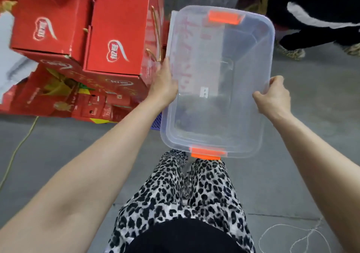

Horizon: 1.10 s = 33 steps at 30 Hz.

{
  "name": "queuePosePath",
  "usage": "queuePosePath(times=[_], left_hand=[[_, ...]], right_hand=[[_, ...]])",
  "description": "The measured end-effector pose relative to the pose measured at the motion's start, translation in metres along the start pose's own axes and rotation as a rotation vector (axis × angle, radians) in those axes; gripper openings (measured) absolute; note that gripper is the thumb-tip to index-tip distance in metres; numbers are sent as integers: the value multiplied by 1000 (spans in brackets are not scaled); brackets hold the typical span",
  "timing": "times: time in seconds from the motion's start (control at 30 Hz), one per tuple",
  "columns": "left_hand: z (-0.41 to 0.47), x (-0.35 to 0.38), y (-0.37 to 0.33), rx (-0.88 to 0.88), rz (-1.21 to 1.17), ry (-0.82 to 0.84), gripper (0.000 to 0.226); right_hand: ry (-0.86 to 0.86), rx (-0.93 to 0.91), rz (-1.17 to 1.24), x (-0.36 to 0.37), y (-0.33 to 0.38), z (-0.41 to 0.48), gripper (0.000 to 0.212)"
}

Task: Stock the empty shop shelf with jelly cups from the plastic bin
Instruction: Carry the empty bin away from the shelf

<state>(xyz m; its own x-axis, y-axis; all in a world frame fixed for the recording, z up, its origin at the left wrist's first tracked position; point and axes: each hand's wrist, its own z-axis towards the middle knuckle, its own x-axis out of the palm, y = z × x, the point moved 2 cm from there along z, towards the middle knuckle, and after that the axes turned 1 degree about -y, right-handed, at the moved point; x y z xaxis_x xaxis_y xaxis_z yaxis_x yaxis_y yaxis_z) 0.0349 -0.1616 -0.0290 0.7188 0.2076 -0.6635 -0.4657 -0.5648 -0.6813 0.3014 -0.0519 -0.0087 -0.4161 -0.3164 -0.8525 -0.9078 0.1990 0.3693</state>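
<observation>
light: even, soft, faint shadows | blur: red boxes (78, 38) at left smeared | edges: wide-angle bending | glare: none

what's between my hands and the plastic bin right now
Nothing visible. The left hand and the right hand both hold the plastic bin directly by its opposite long rims. No shelf is in view, so that path cannot be judged.

Red cartons (109, 38) stacked at left on grey floor (311, 116). Yellow cord (19, 146) trailing over floor, far left. White string (308, 233) looped, lower right. Leopard-print trousers (194, 190) bottom centre. Second person in black clothes (311, 9) top right.
</observation>
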Motion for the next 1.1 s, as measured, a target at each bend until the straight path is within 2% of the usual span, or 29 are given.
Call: queuePosePath(times=[0.13, 0.3, 0.53, 0.73, 0.87, 1.03, 1.1], left_hand=[[54, 6, -19, -92, -13, -53, 65], [120, 7, -32, -152, 161, -138, 78], [189, 16, -24, -189, 330, -229, 67], [193, 35, -18, -235, 381, -235, 74], [186, 41, -19, -183, 334, -248, 76], [162, 38, -22, -104, 260, -266, 66], [147, 33, -22, -85, 254, -244, 52]], right_hand=[[64, -3, -25, 11, 29, 61, 41], [147, -46, -26, 26, 61, 121, 39], [220, -131, -66, 42, 91, 177, 38], [284, -173, -106, 55, 99, 193, 34], [278, -221, -122, 55, 99, 194, 33], [288, -256, -198, 55, 101, 195, 39], [278, -280, -285, 54, 101, 192, 45]])
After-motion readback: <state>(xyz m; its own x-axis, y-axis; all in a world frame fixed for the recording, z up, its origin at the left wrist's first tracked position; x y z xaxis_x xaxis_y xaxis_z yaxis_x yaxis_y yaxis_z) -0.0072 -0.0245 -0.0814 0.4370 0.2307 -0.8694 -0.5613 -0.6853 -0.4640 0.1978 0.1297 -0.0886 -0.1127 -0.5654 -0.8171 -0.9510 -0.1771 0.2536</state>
